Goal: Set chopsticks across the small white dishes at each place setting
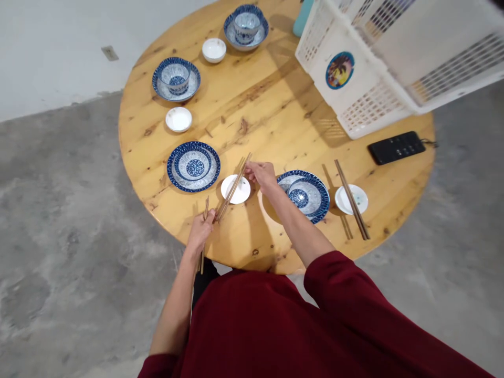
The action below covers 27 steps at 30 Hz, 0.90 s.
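My left hand (pixel 201 228) is closed around a bundle of wooden chopsticks (pixel 206 208) at the table's near edge. Its fingertips are by the lower end of another pair of chopsticks (pixel 232 192), which slants across a small white dish (pixel 241 191). At the upper end of that pair, my right hand (pixel 260 173) pinches the sticks. Below my right forearm, a blue-patterned bowl (pixel 305 197) rests on a matching plate (pixel 325 210). Another blue-patterned bowl (pixel 192 163) on its plate (pixel 172 180) lies left of the white dish.
Chopsticks (pixel 352 199) lie across a white dish (pixel 363 199) at the right. A black remote-like device (pixel 397 147) is behind them. A large white basket (pixel 378 79) covers the far right. More bowls (pixel 175 79) and white dishes (pixel 178 119) line the round table's (pixel 260 126) left side.
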Available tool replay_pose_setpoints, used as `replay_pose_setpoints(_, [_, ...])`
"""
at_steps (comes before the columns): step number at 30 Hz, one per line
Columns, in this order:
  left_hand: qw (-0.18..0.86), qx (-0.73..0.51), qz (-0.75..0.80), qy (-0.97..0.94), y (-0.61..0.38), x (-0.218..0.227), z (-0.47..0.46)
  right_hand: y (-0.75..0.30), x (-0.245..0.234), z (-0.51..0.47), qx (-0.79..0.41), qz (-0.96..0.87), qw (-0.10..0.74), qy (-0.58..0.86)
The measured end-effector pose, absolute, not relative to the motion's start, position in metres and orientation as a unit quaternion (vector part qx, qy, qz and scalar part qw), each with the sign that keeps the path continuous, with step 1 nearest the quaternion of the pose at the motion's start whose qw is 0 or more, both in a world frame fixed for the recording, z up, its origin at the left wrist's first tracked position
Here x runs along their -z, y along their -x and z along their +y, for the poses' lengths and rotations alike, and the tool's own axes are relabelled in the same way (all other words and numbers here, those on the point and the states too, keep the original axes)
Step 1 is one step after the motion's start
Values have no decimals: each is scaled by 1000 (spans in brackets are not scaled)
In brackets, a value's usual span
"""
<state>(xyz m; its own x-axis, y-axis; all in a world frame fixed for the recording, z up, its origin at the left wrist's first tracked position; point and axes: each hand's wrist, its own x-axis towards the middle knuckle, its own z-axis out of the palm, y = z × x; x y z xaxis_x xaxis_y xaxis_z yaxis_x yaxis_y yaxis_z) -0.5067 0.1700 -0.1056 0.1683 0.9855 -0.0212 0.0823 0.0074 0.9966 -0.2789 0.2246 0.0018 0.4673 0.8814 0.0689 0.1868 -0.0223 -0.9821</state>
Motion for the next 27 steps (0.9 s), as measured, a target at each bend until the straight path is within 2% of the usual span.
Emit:
replay_pose_setpoints(5, [474, -471, 505, -546, 527, 102, 167, 269, -7, 200, -199, -422, 587, 662])
replay_pose_setpoints(8, [471, -511, 464, -549, 542, 93, 153, 272, -8, 179, -147, -469, 597, 634])
replay_pose_setpoints(12, [526, -532, 334, -573, 562, 71, 136, 303, -11, 153, -194, -524, 600, 573])
replay_pose_setpoints(16, [589, -524, 220, -575, 580, 52, 128, 358, -20, 127, -248, -606, 547, 522])
replay_pose_setpoints(19, [620, -506, 157, -579, 598, 44, 127, 403, -29, 114, -226, -687, 500, 475])
replay_pose_setpoints(23, [625, -493, 105, -596, 634, 38, 129, 466, -35, 108, -179, -778, 451, 399])
replay_pose_setpoints(27, [615, -503, 89, -600, 681, 36, 137, 534, -34, 110, -208, -803, 411, 378])
